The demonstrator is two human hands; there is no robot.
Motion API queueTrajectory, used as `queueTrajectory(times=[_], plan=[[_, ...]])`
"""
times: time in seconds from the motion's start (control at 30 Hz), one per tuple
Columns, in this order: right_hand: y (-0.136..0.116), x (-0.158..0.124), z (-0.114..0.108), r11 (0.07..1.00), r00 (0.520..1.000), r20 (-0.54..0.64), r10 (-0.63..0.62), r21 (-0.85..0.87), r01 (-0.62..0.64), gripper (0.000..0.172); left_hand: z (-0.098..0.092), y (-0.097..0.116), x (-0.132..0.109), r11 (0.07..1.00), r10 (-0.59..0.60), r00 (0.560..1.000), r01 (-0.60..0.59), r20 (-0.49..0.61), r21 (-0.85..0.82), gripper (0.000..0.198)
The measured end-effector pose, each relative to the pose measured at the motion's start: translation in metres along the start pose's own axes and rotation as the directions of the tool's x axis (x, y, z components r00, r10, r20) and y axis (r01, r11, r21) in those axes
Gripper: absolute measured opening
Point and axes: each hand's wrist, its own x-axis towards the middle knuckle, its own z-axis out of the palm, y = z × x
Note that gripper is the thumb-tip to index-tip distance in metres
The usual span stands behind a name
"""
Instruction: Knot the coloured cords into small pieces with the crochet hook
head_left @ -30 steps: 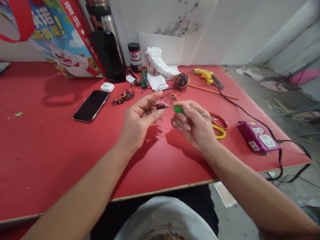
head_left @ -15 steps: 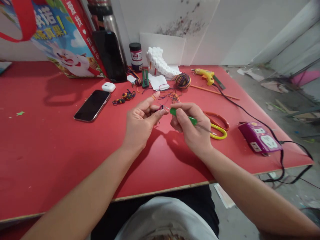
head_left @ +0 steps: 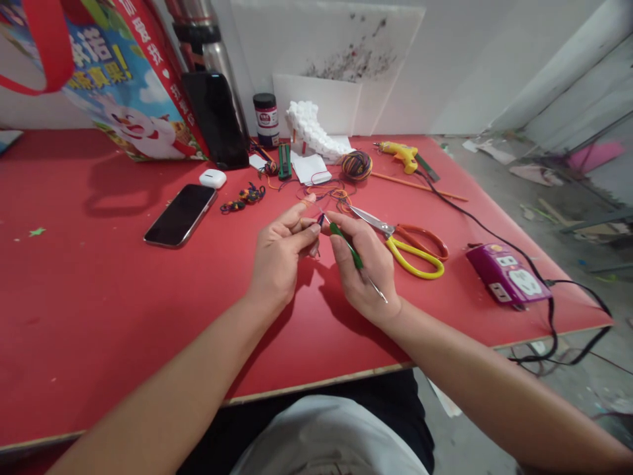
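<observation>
Between its thumb and fingers, my left hand (head_left: 281, 254) pinches a small dark piece of crocheted yarn (head_left: 320, 220), with the forefinger raised and a strand running over it. My right hand (head_left: 368, 264) grips a crochet hook (head_left: 352, 249) by its green handle; the metal tip meets the yarn piece and the other metal end points back toward my wrist. Loose yarn strands (head_left: 340, 194) trail behind my fingers to a multicoloured yarn ball (head_left: 357, 165). To the right of my right hand lie scissors (head_left: 413, 247) with one orange and one yellow handle.
Left of my hands are a phone (head_left: 180, 215), an earbud case (head_left: 212, 178) and a knotted yarn piece (head_left: 243, 198). A glue gun (head_left: 400, 156), thin orange stick (head_left: 420, 187) and purple power socket (head_left: 509, 274) lie to the right. Behind stand a jar (head_left: 266, 121) and a bag (head_left: 133, 86).
My right hand has moved left, closer to my left hand, and turned the hook steeper, its rear end now pointing toward me. More of the scissors shows.
</observation>
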Motion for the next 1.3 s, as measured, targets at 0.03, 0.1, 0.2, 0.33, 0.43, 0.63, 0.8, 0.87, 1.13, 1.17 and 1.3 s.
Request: queueTrajectory(times=[0.03, 0.1, 0.2, 0.33, 0.43, 0.63, 0.8, 0.87, 1.13, 1.17, 1.3], plan=[[0.000, 0.000, -0.001, 1.000, 1.000, 0.008, -0.014, -0.007, 0.014, 0.030, 0.000, 0.001, 0.000, 1.000, -0.004, 1.000, 0.004, 0.000, 0.001, 0.052], [-0.001, 0.001, -0.002, 0.999, 0.999, 0.021, -0.037, -0.012, 0.037, 0.031, -0.001, 0.002, 0.000, 1.000, -0.011, 1.000, 0.011, 0.004, 0.004, 0.046], [-0.001, 0.003, -0.006, 0.998, 0.997, 0.035, -0.070, 0.010, 0.069, 0.032, -0.003, 0.005, 0.001, 1.000, -0.017, 1.000, 0.017, 0.024, 0.012, 0.036], [0.000, 0.002, -0.009, 0.993, 0.999, 0.053, 0.010, 0.116, -0.016, 0.030, -0.005, 0.009, 0.002, 0.999, -0.028, 0.999, 0.028, 0.042, 0.020, 0.033], [0.001, 0.002, -0.009, 0.956, 0.986, 0.053, 0.156, 0.244, -0.164, 0.030, -0.008, 0.012, 0.003, 0.999, -0.044, 0.997, 0.043, 0.069, 0.021, 0.036], [0.002, 0.014, -0.012, 0.694, 0.904, 0.151, 0.400, 0.595, -0.406, 0.031, -0.014, 0.021, 0.004, 0.994, -0.052, 0.992, 0.041, 0.114, 0.098, 0.038], [0.001, 0.028, -0.025, 0.547, 0.846, 0.260, 0.465, 0.667, -0.506, 0.040, -0.019, 0.026, 0.003, 0.977, -0.011, 0.972, -0.040, 0.234, 0.209, 0.038], [0.002, 0.032, -0.030, 0.539, 0.843, 0.276, 0.462, 0.667, -0.514, 0.042, -0.021, 0.026, 0.003, 0.967, -0.015, 0.956, -0.062, 0.294, 0.248, 0.041], [0.011, 0.034, -0.041, 0.582, 0.858, 0.287, 0.427, 0.639, -0.503, 0.041, -0.022, 0.025, 0.000, 0.967, -0.065, 0.927, -0.033, 0.369, 0.254, 0.042], [0.011, 0.034, -0.042, 0.589, 0.859, 0.284, 0.425, 0.634, -0.501, 0.041, -0.023, 0.025, 0.000, 0.965, -0.067, 0.925, -0.034, 0.374, 0.259, 0.043], [0.013, 0.034, -0.044, 0.610, 0.861, 0.280, 0.424, 0.615, -0.500, 0.040, -0.023, 0.024, 0.001, 0.949, -0.073, 0.922, -0.053, 0.381, 0.310, 0.043]])
